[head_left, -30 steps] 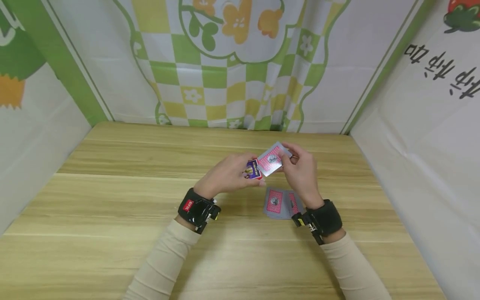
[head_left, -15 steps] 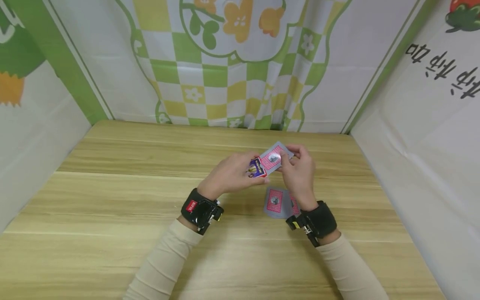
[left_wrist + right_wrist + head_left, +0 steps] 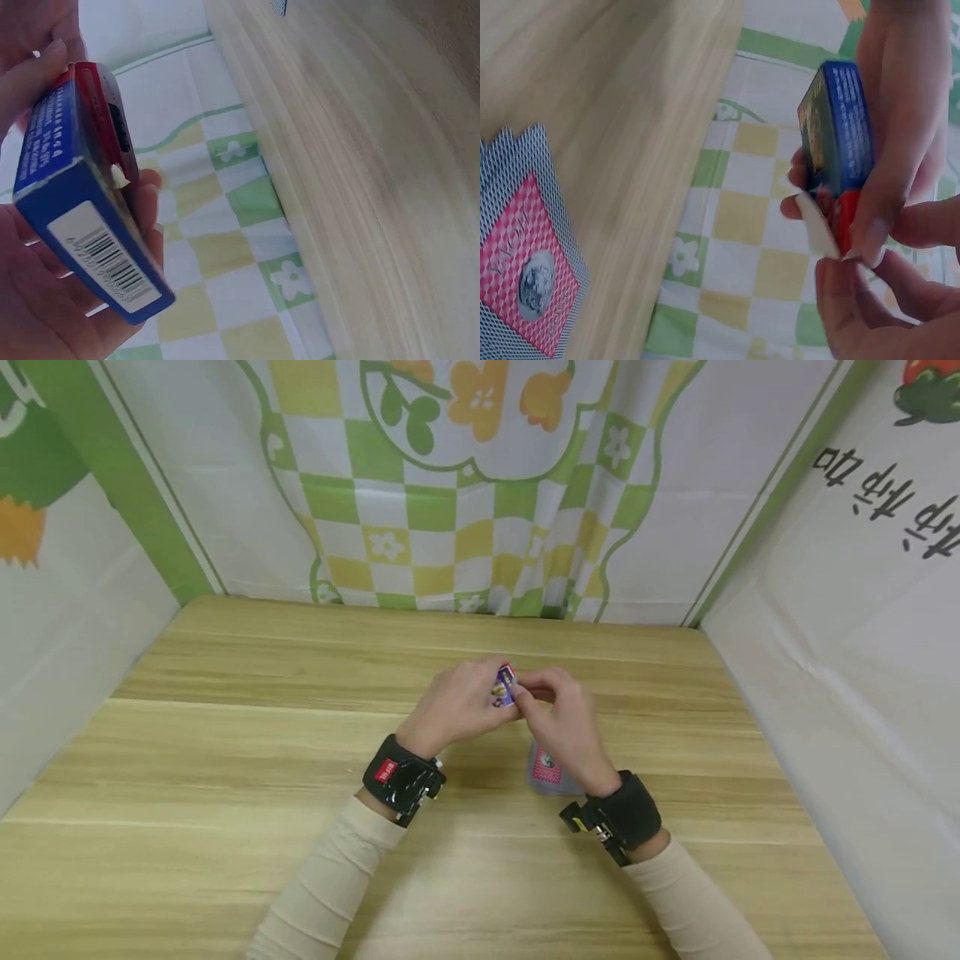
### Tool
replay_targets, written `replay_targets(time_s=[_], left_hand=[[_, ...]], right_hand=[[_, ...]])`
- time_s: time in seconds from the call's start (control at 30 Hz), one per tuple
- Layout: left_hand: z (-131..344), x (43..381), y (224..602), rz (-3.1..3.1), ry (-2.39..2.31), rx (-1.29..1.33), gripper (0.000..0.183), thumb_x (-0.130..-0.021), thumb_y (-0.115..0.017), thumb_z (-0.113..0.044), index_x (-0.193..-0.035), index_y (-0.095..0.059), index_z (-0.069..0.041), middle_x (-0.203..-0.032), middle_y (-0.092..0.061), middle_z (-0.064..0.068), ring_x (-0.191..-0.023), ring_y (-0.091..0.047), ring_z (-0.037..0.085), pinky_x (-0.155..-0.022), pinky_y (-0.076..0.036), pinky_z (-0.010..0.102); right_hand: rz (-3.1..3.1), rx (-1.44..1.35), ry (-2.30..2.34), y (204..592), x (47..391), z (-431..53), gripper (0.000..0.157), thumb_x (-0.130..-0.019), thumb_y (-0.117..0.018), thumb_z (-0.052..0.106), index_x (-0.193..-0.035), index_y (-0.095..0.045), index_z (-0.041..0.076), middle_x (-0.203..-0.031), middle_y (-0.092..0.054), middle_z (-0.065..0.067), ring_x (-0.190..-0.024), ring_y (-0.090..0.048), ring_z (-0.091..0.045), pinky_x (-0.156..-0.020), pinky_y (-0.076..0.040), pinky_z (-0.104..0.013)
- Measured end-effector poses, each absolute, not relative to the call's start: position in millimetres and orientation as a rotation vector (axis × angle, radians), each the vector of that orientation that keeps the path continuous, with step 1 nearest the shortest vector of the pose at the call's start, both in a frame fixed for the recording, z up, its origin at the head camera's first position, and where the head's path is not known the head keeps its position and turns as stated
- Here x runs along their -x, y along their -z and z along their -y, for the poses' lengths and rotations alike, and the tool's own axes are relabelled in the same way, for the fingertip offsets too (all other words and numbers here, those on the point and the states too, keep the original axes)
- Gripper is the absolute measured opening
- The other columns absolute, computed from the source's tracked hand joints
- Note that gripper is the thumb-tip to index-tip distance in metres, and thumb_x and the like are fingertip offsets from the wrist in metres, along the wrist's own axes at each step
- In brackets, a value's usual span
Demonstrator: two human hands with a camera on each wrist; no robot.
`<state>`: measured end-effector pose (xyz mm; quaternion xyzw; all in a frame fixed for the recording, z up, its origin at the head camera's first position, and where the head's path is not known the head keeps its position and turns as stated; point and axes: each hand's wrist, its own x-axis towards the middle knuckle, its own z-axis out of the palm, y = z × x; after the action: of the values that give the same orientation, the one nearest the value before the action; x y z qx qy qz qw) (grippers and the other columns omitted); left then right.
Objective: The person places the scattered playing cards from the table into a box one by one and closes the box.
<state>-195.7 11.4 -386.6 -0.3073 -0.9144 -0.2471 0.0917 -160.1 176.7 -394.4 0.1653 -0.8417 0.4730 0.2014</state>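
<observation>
A small blue and red playing-card box (image 3: pixel 502 688) is gripped in my left hand (image 3: pixel 456 703), above the table. The left wrist view shows a barcode on one end of the box (image 3: pixel 101 255). My right hand (image 3: pixel 564 718) meets the other, red end, where its thumb and fingers pinch the edge. Beside them in the right wrist view a pale flap (image 3: pixel 817 229) sticks out. The card that was in the right hand is out of sight. Face down on the table lies a spread of playing cards (image 3: pixel 546 767), partly hidden by the right hand and wrist.
The wooden table (image 3: pixel 225 727) extends all round the hands. Behind it hangs a green and yellow checked curtain (image 3: pixel 431 552), with white printed walls at both sides. Both wrists wear black straps with small cameras (image 3: pixel 405 785).
My right hand has moved left up to the box. The card it held, first half out of the box, has gone from view. The left hand has barely moved.
</observation>
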Motion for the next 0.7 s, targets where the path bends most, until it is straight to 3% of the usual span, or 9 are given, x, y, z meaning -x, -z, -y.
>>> replay_targets(time_s=[0.1, 0.4, 0.53, 0.7], left_hand=[[-10, 197, 387, 2.713, 0.717, 0.923, 0.051, -0.077, -0.067, -0.054, -0.102, -0.056, -0.01, -0.077, -0.058, 0.0, -0.062, -0.053, 0.011, -0.048, -0.047, 0.029], [-10, 200, 388, 2.752, 0.699, 0.967, 0.062, -0.069, -0.071, -0.061, -0.106, -0.057, -0.013, -0.078, -0.057, -0.004, -0.064, -0.053, 0.01, -0.051, -0.047, 0.03], [-11, 199, 391, 2.812, 0.638, 1.017, 0.069, -0.067, -0.072, -0.062, -0.112, -0.056, -0.013, -0.08, -0.058, -0.006, -0.067, -0.053, 0.008, -0.055, -0.047, 0.028], [-13, 196, 391, 2.83, 0.629, 1.059, 0.071, -0.067, -0.07, -0.065, -0.115, -0.056, -0.014, -0.086, -0.059, -0.006, -0.071, -0.052, 0.006, -0.059, -0.048, 0.027]], right_hand=[[2.382, -0.542, -1.296, 393, 159, -176, 0.013, -0.089, -0.064, 0.008, -0.096, -0.069, -0.001, -0.097, -0.064, -0.013, -0.089, -0.061, -0.019, -0.073, -0.055, -0.04], [2.804, -0.773, -1.279, 382, 177, -219, 0.021, -0.092, -0.063, 0.022, -0.105, -0.07, 0.008, -0.101, -0.069, -0.008, -0.089, -0.062, -0.018, -0.075, -0.053, -0.045], [3.107, -0.791, -0.994, 394, 186, -238, 0.029, -0.085, -0.07, 0.028, -0.103, -0.067, 0.006, -0.097, -0.068, -0.008, -0.087, -0.06, -0.02, -0.074, -0.052, -0.043], [3.363, -0.725, -0.659, 414, 191, -243, 0.042, -0.069, -0.082, 0.032, -0.095, -0.06, 0.006, -0.087, -0.061, -0.007, -0.075, -0.053, -0.019, -0.062, -0.048, -0.036]])
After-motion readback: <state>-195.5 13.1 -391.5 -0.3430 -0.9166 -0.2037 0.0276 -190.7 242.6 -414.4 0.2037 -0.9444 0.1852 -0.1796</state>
